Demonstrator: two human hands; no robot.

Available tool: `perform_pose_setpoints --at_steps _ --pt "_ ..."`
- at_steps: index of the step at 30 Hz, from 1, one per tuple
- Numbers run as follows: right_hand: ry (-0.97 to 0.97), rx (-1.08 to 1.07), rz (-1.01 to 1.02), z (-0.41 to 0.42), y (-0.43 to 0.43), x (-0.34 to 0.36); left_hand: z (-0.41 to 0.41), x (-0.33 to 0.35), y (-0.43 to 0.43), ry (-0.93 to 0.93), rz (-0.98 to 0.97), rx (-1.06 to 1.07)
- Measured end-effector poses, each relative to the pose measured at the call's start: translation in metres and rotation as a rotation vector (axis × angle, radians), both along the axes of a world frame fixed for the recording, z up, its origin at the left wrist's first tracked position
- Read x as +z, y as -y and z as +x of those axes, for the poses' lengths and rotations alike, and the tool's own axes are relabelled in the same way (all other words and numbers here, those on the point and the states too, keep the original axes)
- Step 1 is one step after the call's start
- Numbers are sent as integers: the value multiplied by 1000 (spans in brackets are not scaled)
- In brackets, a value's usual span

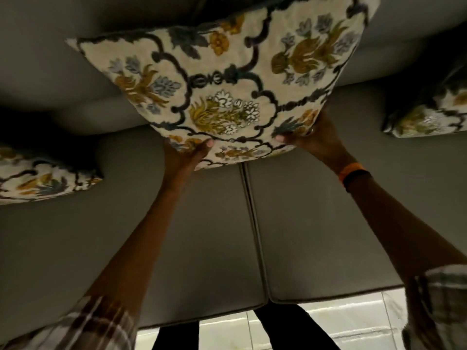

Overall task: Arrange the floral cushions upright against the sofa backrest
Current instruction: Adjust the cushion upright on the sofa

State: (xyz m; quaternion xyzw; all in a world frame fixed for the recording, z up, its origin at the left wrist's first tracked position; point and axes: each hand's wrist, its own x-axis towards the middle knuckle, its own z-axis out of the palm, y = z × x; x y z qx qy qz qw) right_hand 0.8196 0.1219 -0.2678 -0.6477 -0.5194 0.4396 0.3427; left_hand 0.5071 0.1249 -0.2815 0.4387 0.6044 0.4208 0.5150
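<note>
The person leans over a grey sofa (177, 236), both arms stretched forward. The middle cushion (222, 79), cream with dark vines and yellow and blue flowers, is held by its near edge. The left hand (187, 155) has its grip grasping the cushion's lower left part, thumb on the front face and the fingers hidden underneath. The right hand (310, 137) has its grip grasping the lower right corner in the same way, thumb pressed on the patterned front. The cushion is tilted, its far edge up against the sofa backrest (63, 72) and its near edge over the seam (252, 223) between the two seat pads; whether it touches the seat I cannot tell.

A second floral cushion (38, 178) lies at the left edge of the view on the seat, and a third (429, 114) sits at the right edge near the backrest; both are partly cut off. An orange band (351, 170) circles the right wrist. Plaid sleeves (83, 327) cover the upper arms. Pale floor tiles (341, 317) show below the sofa front, beside dark trouser legs (290, 327).
</note>
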Motion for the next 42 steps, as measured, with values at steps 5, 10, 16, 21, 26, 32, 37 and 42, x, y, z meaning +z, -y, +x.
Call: perform_pose_setpoints --at_steps 5,10,16,21,26,32,37,42 --pt "-27 -93 7 -8 2 -9 -3 7 -2 -93 -33 67" --pt "-37 -44 -16 7 11 -33 25 6 19 -171 89 215" --pt "108 -93 -158 64 75 -21 148 -25 131 -441 -134 164" --pt "162 -362 -182 162 103 -23 263 -32 152 -508 121 -351" --pt "-99 -793 -150 281 105 -15 368 -25 84 -334 86 -500" --pt "-195 -744 -15 376 78 -5 466 -13 -11 -161 113 -569" --pt "-102 -592 8 419 49 0 513 -14 -16 -125 51 -688" --pt "-111 -583 27 417 60 -2 506 -25 -9 -205 138 -559"
